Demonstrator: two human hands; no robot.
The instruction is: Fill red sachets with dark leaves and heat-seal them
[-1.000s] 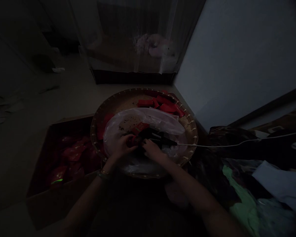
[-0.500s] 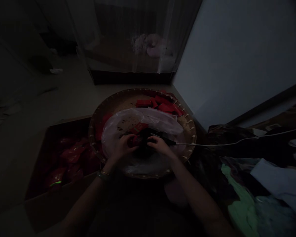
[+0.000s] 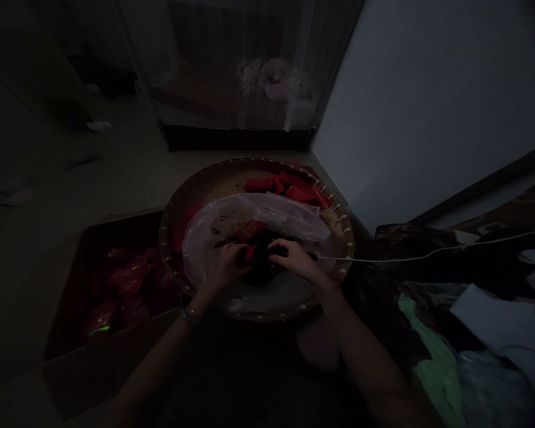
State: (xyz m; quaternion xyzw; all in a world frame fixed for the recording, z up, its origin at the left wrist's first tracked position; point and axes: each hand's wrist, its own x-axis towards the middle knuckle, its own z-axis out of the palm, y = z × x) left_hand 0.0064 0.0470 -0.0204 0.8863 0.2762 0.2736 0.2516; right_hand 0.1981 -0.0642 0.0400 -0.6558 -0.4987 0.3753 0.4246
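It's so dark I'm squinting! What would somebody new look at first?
Probably the big round woven tray in the middle, with red pieces near its far right edge and the left hand holding something red over it. Then maybe the green streak inside the box on the left.

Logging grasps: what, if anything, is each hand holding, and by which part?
Left hand: a small red item, held part too dark to make out. Right hand: at the black corded device, hold unclear.
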